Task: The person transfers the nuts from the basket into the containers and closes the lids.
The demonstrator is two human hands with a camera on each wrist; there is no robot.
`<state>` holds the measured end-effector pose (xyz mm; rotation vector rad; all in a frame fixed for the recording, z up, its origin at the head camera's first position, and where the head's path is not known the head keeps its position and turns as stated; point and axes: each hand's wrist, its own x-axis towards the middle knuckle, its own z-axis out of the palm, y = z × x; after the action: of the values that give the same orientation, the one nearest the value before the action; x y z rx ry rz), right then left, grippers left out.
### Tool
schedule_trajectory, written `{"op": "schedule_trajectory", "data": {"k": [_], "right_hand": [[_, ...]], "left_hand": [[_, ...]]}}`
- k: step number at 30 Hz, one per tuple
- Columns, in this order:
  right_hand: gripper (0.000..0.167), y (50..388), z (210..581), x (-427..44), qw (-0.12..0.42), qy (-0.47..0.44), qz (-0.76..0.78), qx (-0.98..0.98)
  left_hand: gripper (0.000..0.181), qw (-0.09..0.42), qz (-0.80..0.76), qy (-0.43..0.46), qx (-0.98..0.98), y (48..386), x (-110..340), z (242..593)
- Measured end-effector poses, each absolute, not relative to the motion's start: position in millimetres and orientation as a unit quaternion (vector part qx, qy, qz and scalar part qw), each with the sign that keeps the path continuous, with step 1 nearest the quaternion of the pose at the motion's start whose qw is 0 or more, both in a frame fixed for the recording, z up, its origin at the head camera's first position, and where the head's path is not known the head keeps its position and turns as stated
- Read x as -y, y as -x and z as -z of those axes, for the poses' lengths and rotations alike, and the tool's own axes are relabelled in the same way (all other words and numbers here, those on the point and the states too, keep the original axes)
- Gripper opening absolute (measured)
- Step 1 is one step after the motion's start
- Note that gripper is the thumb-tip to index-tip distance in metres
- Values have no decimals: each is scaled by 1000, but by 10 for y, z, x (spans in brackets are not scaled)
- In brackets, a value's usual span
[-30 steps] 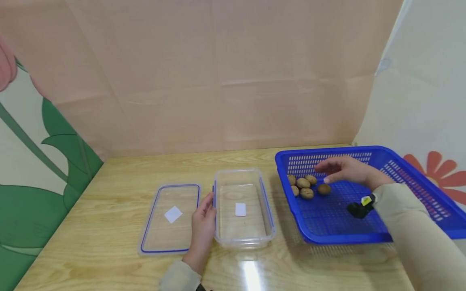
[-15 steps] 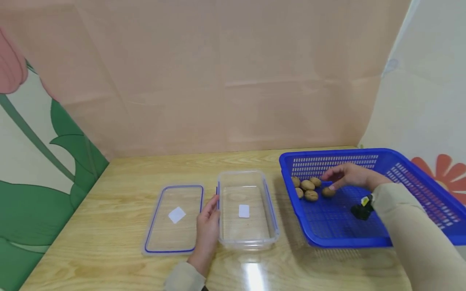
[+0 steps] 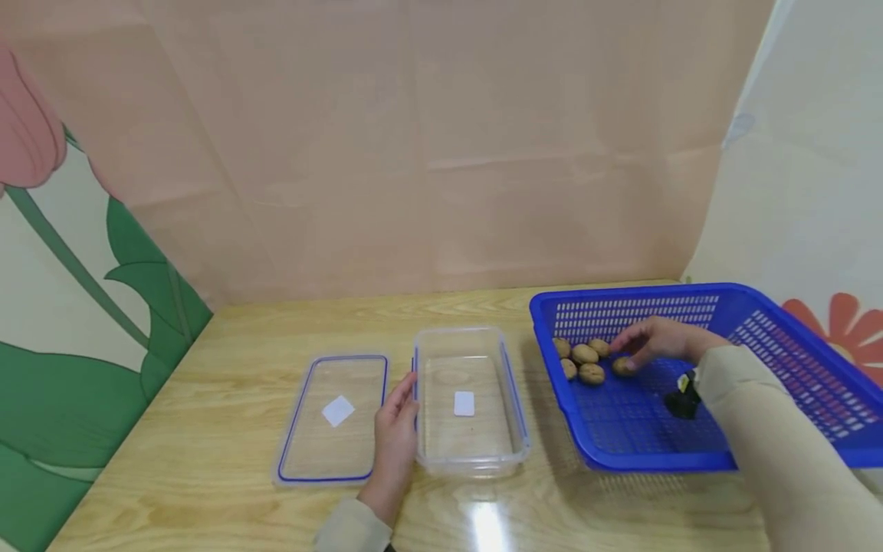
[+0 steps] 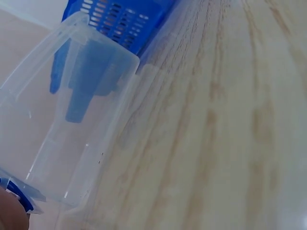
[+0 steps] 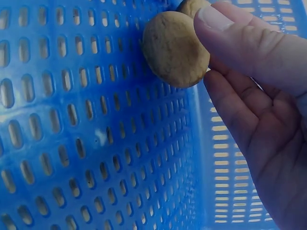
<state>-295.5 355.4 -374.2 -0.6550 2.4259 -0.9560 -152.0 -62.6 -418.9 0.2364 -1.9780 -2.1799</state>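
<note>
In the head view, my left hand [image 3: 396, 445] rests against the left side of a clear plastic food container [image 3: 472, 460], its fingers lying along the wall. The left wrist view catches only a bit of this hand beside a blue clip [image 4: 19, 194] on the container [image 4: 86, 153]. My right hand [image 3: 658, 341] reaches down into a blue basket [image 3: 651, 460], thumb and fingers apart. Its thumb touches the edge of a walnut [image 3: 624, 366] on the basket floor. From the right wrist, this walnut [image 5: 175, 50] sits beside the thumb and a fingertip, with another walnut partly hidden behind.
Several other walnuts [image 3: 585, 354] lie in the basket's left corner. A clear lid [image 3: 338, 452] with a blue seal lies left of the container on the wooden table [image 3: 228, 429]. White labels are on the lid and container. A patterned wall covering stands behind.
My right hand has come down from above the walnut to its edge, thumb lower than before. The left hand stays at the container. The head view has shifted slightly.
</note>
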Motion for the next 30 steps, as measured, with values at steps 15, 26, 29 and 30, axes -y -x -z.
{"op": "schedule_trajectory", "data": {"k": [15,26,29,30], "right_hand": [[43,2969,3797,-3523,240,230,328,-884],[43,2939,3696,-3545,209,223,336,-891],[45,2905,3626,-3546,199,206,372,-883],[45,2897,3603,-3543,195,201,385,-879]], "left_hand": [[43,90,730,-71,673,1513,642,4203],[43,80,733,-77,671,1520,644,4197],[43,83,734,-72,671,1520,641,4198],[43,84,734,-72,670,1520,639,4197]]}}
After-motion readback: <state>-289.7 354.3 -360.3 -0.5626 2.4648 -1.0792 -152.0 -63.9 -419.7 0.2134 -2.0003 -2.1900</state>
